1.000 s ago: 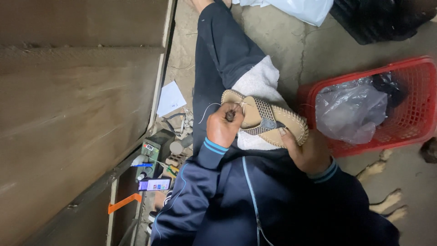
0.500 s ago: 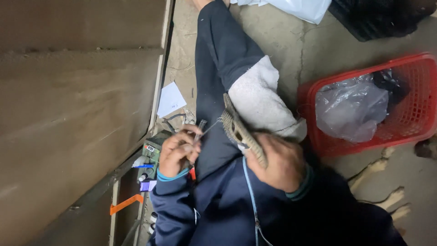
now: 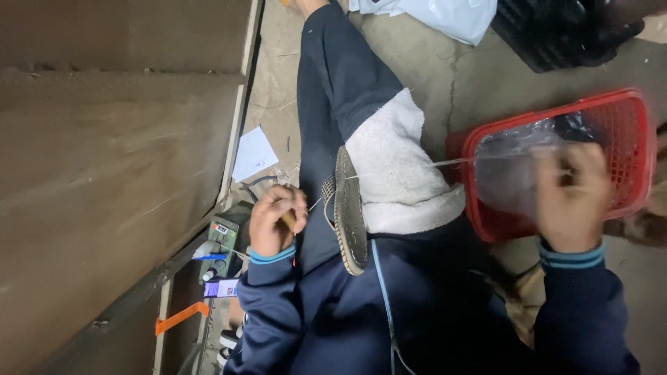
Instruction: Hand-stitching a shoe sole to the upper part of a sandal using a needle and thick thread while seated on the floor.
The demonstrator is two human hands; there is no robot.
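**Stitching a sandal sole, thread drawn out**

Lying edge-up on the white cloth (image 3: 399,173) over the lap, the sandal sole (image 3: 349,212) is being sewn. Left hand (image 3: 276,221) is pinching a wooden-handled tool; right hand (image 3: 571,194), blurred, is pulling thread (image 3: 451,162) taut over the red basket (image 3: 636,149). Remaining stitches cannot be judged.

Right hand (image 3: 571,198) is motion-blurring over the red basket (image 3: 629,111), grip unreadable; left hand (image 3: 276,221) is hiding its wooden-handled tool (image 3: 288,219); black crate (image 3: 566,31) is running off the top edge.
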